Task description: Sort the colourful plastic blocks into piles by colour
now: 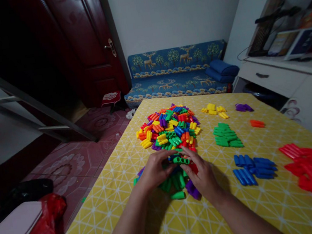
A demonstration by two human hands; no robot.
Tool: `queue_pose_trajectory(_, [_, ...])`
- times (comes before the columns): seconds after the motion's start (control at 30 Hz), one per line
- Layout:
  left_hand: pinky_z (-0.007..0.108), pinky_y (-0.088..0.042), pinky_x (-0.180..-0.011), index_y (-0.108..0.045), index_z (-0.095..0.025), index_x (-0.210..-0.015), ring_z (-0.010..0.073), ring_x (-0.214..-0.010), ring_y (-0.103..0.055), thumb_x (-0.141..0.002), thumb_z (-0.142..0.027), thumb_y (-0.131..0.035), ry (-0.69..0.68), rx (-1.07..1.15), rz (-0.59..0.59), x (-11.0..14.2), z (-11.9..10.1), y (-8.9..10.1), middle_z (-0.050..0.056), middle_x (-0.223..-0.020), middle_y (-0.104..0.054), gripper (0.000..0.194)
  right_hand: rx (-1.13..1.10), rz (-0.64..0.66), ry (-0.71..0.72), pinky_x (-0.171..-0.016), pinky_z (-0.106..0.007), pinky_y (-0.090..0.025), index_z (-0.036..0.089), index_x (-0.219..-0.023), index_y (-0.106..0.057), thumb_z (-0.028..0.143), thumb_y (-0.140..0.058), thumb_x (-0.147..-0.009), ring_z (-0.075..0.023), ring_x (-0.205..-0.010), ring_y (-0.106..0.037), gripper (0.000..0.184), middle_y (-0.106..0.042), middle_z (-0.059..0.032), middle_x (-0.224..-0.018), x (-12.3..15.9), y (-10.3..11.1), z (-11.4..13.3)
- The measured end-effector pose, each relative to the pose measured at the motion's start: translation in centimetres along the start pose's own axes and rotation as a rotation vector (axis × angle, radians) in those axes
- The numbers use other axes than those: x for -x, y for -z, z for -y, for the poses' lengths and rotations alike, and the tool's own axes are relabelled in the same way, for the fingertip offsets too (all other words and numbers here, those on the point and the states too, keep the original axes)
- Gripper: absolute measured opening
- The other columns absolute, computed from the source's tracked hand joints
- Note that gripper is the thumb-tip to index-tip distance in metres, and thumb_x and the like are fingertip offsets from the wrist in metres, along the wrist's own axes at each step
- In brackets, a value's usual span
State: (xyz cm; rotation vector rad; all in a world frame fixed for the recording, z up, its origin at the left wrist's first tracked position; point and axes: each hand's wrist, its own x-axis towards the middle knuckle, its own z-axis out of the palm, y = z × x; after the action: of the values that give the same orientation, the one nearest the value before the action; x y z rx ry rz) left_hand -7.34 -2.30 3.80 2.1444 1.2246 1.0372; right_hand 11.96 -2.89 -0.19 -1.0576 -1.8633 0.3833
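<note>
Dim room, pale wall, blue deer-print sofa (166, 86) sitting behind a table with a yellow patterned tablecloth (101, 223). So, going by the head view (the only one): both hands are meeting over the near side of a big mixed pile (169, 126) of plastic tube pieces. Left hand (158, 169) and right hand (201, 171) are pinching a green piece (181, 160) between them, fingers curled in nearly closed with just its thickness in the gap. Something dark bluish is showing by the left fingertips; can't tell if that's a separate piece. Key bit: the green piece is lying right of the left fingertips and left of the right ones, its row of holes running roughly left to right and facing the wearer. Neither hand is clearly nearer. Loose green pieces (177, 182) are lying just below, with a purple piece (192, 189) beside the right hand. Green group (227, 135) is sitting off to the right, well apart.
</note>
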Motion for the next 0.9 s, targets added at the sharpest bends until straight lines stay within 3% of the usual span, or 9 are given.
queue_pose_trajectory(0.17, [0.030, -0.052, -0.083, -0.068, -0.022, -0.119, 0.0210, -0.094, -0.067, -0.087, -0.023, -0.064, -0.040, -0.022, 0.078, 0.1, 0.1, -1.0, 0.007, -0.100, -0.072, 0.033, -0.081, -0.087, -0.016, -0.091, -0.035, -0.056, 0.023, -0.113, -0.068, 0.031, -0.056, -0.094, -0.0207, -0.102, -0.069, 0.024, -0.072, -0.0076, -0.108, 0.0, 0.1, 0.6])
queue_pose_trajectory(0.3, [0.031, -0.052, -0.084, -0.069, -0.023, -0.115, 0.0211, -0.095, -0.067, -0.089, -0.023, -0.063, -0.013, -0.098, 0.029, -0.1, 0.8, -1.1, 0.006, -0.104, -0.072, 0.028, -0.106, -0.220, -0.199, -0.077, -0.032, -0.058, 0.020, -0.107, -0.067, 0.036, -0.061, -0.089, -0.0203, -0.086, -0.071, 0.025, -0.074, -0.0084, -0.098, -0.9, 1.5, -0.5])
queue_pose_trajectory(0.5, [0.033, -0.054, -0.085, -0.071, -0.021, -0.110, 0.0219, -0.097, -0.067, -0.087, -0.014, -0.060, 0.073, -0.196, -0.128, -0.5, 1.6, -1.1, 0.007, -0.105, -0.071, 0.026, -0.098, -0.493, -0.434, -0.064, -0.034, -0.058, 0.014, -0.113, -0.062, 0.043, -0.065, -0.080, -0.0202, -0.071, -0.069, 0.044, -0.071, -0.0133, -0.097, -3.0, 7.5, -7.7])
queue_pose_trajectory(0.6, [0.036, -0.053, -0.092, -0.069, -0.020, -0.116, 0.0223, -0.105, -0.065, -0.089, -0.014, -0.056, 0.075, -0.203, -0.166, -0.6, 2.2, -1.3, 0.009, -0.114, -0.068, 0.030, -0.070, -0.444, -0.485, -0.067, -0.036, -0.058, 0.015, -0.115, -0.061, 0.037, -0.061, -0.078, -0.0212, -0.070, -0.069, 0.042, -0.071, -0.0114, -0.091, -2.9, 10.4, -11.5])
queue_pose_trajectory(0.67, [0.039, -0.050, -0.100, -0.065, -0.020, -0.124, 0.0246, -0.116, -0.060, -0.090, -0.019, -0.057, 0.072, -0.232, -0.159, -0.6, 2.5, -1.5, 0.012, -0.126, -0.062, 0.035, 0.060, -0.385, -0.501, -0.071, -0.038, -0.057, 0.017, -0.114, -0.062, 0.033, -0.059, -0.077, -0.0231, -0.074, -0.069, 0.041, -0.071, -0.0106, -0.088, -2.6, 11.4, -13.0])
queue_pose_trajectory(0.77, [0.047, -0.042, -0.108, -0.056, -0.024, -0.137, 0.0301, -0.131, -0.048, -0.088, -0.037, -0.064, 0.045, -0.321, -0.088, -0.6, 2.6, -1.6, 0.013, -0.145, -0.048, 0.051, 0.323, -0.368, -0.436, -0.079, -0.042, -0.055, 0.017, -0.113, -0.065, 0.032, -0.059, -0.077, -0.0246, -0.078, -0.066, 0.039, -0.070, -0.0127, -0.095, -2.3, 11.4, -12.8])
queue_pose_trajectory(0.9, [0.055, -0.036, -0.111, -0.054, -0.033, -0.139, 0.0350, -0.134, -0.041, -0.081, -0.055, -0.068, 0.048, -0.453, 0.036, -1.1, 2.2, -1.7, 0.010, -0.153, -0.040, 0.063, 0.431, -0.342, -0.241, -0.080, -0.041, -0.053, 0.017, -0.113, -0.067, 0.039, -0.055, -0.085, -0.0234, -0.083, -0.064, 0.037, -0.065, -0.0147, -0.112, -2.4, 9.1, -9.0])
